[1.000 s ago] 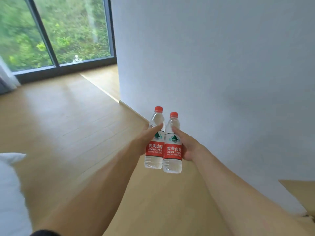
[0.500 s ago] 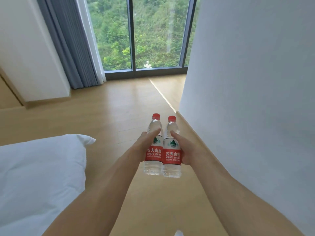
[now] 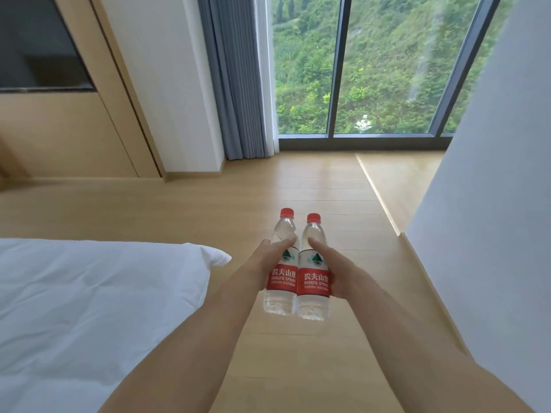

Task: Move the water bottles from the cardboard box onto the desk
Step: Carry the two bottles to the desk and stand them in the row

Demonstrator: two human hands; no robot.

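While both bare arms reach forward from the bottom of the view, the widest thing in sight is a pale wooden floor (image 3: pixel 313 186) that runs ahead to a floor-to-ceiling window (image 3: pixel 384 70) with dark frames, through which a green, leafy hillside shows. A plain white wall (image 3: pixel 492 174) fills the right side. On the left, the white bedding of a bed (image 3: pixel 89 293) comes in from the edge, one corner of it pointing toward the arms. Farther back on the left stands a light wood wall panel (image 3: pixel 68 135) with a dark screen (image 3: pixel 38 46) set into it, and beside the window hangs a grey curtain (image 3: pixel 235 76) with a white sheer strip along its edge. In the middle of the view, held in the air above the floor, are two clear plastic water bottles, upright and touching side by side. The left hand (image 3: pixel 265 263) grips the left bottle (image 3: pixel 281 278) with its thumb laid across the front near the shoulder; the right hand (image 3: pixel 337 269) grips the right bottle (image 3: pixel 314 284) the same way. Each bottle has a red screw cap and a wraparound label, white at the top with a green mountain emblem, red below with white Chinese characters 农夫山泉 over the Latin words "NONGFU SPRING"; a line of smaller print beneath is too fine to read.
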